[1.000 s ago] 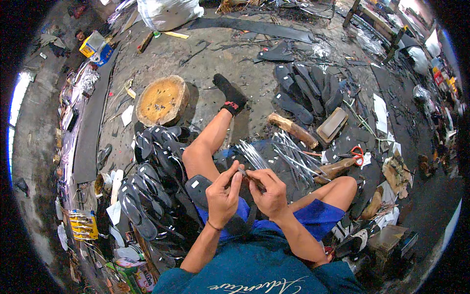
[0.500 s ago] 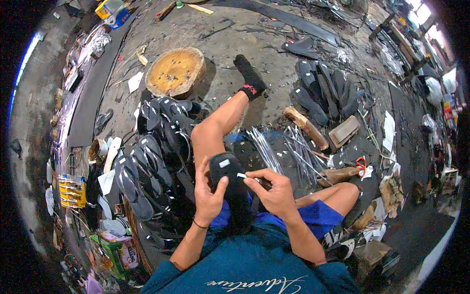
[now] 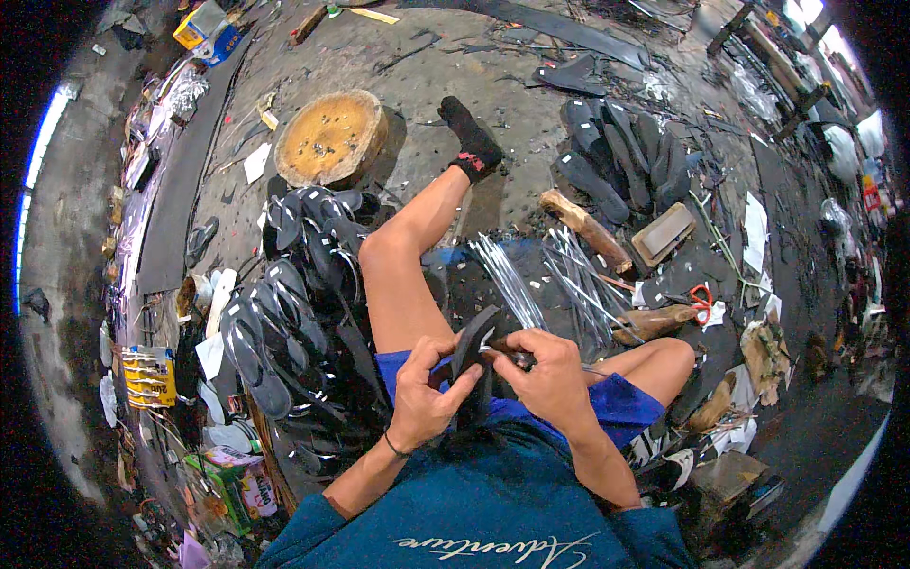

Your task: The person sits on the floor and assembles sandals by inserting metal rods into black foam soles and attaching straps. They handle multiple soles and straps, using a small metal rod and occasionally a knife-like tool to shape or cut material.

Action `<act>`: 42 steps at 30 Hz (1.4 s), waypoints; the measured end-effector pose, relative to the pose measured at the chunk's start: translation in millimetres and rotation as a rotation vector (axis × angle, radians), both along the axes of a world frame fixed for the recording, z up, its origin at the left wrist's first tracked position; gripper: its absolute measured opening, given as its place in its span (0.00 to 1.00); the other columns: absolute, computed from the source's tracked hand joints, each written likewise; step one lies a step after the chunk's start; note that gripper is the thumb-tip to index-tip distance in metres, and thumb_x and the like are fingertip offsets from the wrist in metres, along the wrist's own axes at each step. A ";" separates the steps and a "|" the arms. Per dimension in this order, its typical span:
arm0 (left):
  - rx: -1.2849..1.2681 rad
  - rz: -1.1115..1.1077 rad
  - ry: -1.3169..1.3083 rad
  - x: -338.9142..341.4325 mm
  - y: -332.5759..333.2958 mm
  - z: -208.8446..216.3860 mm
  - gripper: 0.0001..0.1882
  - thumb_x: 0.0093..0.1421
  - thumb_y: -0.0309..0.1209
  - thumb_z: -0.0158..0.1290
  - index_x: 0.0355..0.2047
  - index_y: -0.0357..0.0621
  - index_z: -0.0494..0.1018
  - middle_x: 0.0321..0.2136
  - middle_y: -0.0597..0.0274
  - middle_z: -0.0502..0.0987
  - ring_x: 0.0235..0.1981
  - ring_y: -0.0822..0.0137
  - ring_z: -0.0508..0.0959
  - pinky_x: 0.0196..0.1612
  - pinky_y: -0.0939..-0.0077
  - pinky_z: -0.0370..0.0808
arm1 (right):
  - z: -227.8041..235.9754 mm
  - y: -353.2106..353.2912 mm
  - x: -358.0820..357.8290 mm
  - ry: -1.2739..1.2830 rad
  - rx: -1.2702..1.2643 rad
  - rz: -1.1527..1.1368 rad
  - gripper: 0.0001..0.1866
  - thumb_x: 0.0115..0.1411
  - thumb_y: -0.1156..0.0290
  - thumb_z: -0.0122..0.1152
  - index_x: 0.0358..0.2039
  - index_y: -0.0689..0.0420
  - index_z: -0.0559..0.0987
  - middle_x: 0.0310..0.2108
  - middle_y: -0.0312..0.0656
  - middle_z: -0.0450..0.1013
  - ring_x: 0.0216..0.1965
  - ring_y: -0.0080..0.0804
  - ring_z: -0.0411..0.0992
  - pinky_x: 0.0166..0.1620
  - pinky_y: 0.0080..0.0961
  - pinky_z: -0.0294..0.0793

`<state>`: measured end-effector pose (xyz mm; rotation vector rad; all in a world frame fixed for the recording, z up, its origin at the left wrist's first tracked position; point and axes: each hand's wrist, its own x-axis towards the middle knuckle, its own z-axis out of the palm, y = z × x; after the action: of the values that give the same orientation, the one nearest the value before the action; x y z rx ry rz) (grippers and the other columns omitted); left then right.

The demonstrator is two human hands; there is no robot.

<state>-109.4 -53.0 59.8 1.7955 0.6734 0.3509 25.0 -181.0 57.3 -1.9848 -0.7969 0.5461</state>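
Observation:
A black sandal sole (image 3: pixel 469 346) is tilted up on edge over my lap, gripped by my left hand (image 3: pixel 424 394) with the thumb on its near side. My right hand (image 3: pixel 547 375) is closed in a pinch beside the sole. At its fingertips, touching the sole, is the end of a thin whitish strip (image 3: pixel 487 343). Something dark and shiny shows under the right fingers, too covered to name. Left of my leg lies a heap of finished-looking black flip-flops (image 3: pixel 270 318) with straps.
A round wooden block (image 3: pixel 327 139) stands ahead. Black soles (image 3: pixel 626 156) are piled at the far right. Shiny strips (image 3: pixel 507 280), a wooden log (image 3: pixel 590 230), a grey rectangular block (image 3: pixel 664 234) and red-handled scissors (image 3: pixel 700 302) lie to the right. A yellow container (image 3: pixel 150 377) stands left.
The sole has turned from facing up flat to standing on edge. Both hands have come closer together, and the whitish strip is now against the sole.

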 end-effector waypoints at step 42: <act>-0.176 -0.229 -0.077 -7.8 1.7 -11.5 0.18 0.59 0.18 0.57 0.51 0.36 0.75 0.54 0.50 0.78 0.56 0.60 0.78 0.56 0.68 0.76 | -26.9 -32.3 -23.2 0.154 -0.048 0.074 0.11 0.61 0.67 0.60 0.37 0.61 0.82 0.33 0.56 0.79 0.34 0.57 0.78 0.39 0.46 0.76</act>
<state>-117.1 -51.3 48.3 1.6619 0.4257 0.1986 1.8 -213.3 30.3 -1.9363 -0.7697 0.7578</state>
